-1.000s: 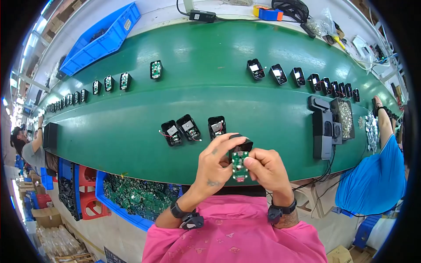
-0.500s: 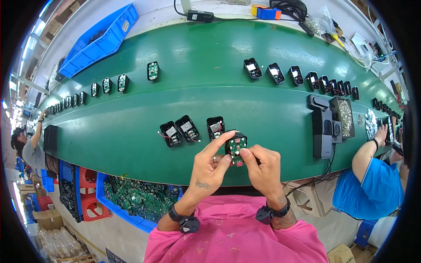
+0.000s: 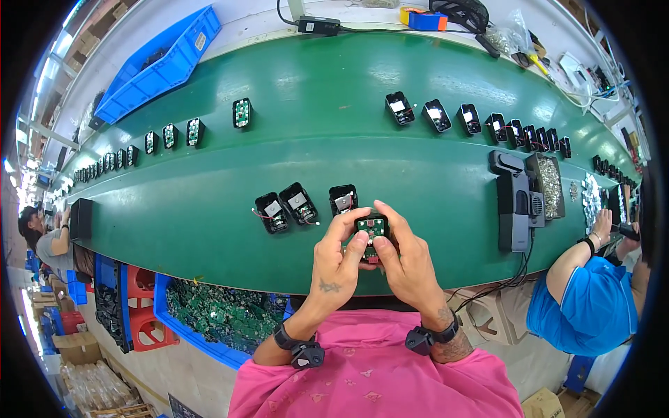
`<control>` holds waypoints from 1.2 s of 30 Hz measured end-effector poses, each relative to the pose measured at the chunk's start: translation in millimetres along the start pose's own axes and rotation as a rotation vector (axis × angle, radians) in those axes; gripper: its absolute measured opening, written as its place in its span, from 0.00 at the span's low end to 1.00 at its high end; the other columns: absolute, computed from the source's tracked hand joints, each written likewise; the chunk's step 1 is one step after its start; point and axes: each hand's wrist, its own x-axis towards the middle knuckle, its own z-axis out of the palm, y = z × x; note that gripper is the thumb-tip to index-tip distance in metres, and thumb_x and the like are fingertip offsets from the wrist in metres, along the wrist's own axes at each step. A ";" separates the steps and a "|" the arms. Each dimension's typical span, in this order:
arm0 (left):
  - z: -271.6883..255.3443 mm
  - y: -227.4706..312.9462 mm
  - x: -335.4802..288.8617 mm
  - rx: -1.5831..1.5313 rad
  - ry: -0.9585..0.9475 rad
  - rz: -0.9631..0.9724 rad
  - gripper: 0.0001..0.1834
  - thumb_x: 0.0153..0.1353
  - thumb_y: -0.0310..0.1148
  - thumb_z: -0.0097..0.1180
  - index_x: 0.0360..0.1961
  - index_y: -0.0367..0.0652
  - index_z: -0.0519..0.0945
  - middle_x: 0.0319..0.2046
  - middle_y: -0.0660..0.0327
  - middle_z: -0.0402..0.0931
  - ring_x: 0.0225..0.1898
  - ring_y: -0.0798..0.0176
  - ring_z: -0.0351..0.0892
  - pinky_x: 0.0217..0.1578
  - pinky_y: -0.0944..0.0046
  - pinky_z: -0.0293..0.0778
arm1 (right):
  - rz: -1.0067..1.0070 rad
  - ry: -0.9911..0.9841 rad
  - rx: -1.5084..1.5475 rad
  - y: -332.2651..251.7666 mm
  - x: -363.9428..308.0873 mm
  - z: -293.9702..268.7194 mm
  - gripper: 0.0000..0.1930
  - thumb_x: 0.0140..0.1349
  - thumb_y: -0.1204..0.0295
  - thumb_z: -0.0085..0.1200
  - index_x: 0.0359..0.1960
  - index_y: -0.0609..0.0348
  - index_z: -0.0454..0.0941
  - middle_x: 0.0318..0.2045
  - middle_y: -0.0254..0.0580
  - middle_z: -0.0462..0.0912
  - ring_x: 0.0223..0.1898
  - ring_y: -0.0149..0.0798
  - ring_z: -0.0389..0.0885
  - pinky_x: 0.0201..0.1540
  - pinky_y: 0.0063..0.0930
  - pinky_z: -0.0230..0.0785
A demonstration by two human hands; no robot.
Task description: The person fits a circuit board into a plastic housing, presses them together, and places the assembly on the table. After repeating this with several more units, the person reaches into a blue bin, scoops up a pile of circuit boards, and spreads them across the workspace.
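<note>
Both my hands hold a small black plastic housing (image 3: 357,225) just above the near part of the green bench. A green circuit board (image 3: 371,228) lies at its open top, with a bit of red at its near end. My left hand (image 3: 332,263) is closed round the left side, thumb on the board. My right hand (image 3: 410,263) wraps the right side, its thumb also pressing the board. Beyond my hands stands an open black housing (image 3: 342,200), partly covered by my left fingers. Two more, a left housing (image 3: 271,213) and its neighbour housing (image 3: 299,203), show silvery plates and thin wires.
A row of board-topped housings (image 3: 195,132) runs left; open housings (image 3: 470,120) line the right. A dark grey device (image 3: 512,205) stands beside a parts tray (image 3: 548,187). A blue bin (image 3: 233,357) of boards sits below the bench. Co-workers sit at both ends.
My right fingers have come round the housing's far side, and both thumbs now press the board, which sits lower and flatter. The left co-worker's arm has drawn back from the row.
</note>
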 end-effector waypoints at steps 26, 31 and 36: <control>-24.0 7.6 32.8 0.172 0.185 0.289 0.18 0.69 0.26 0.52 0.60 0.39 0.74 0.50 0.52 0.79 0.34 0.68 0.84 0.29 0.68 0.83 | -0.065 -0.125 -0.028 -17.2 68.1 5.8 0.17 0.69 0.79 0.49 0.58 0.60 0.73 0.37 0.41 0.82 0.32 0.27 0.80 0.34 0.23 0.76; -62.4 28.1 -5.9 0.256 0.608 0.490 0.21 0.64 0.28 0.60 0.57 0.36 0.75 0.51 0.51 0.77 0.29 0.68 0.82 0.28 0.69 0.77 | -0.046 -0.233 -0.137 -1.9 201.0 22.4 0.18 0.70 0.69 0.51 0.61 0.57 0.70 0.33 0.40 0.82 0.26 0.27 0.80 0.25 0.20 0.72; -92.5 -18.3 -108.1 0.511 0.892 0.305 0.05 0.62 0.24 0.59 0.40 0.37 0.81 0.36 0.58 0.81 0.23 0.69 0.76 0.24 0.71 0.71 | 0.200 -0.319 -0.014 80.6 337.6 76.1 0.20 0.70 0.66 0.54 0.61 0.56 0.69 0.30 0.35 0.81 0.22 0.26 0.77 0.21 0.17 0.65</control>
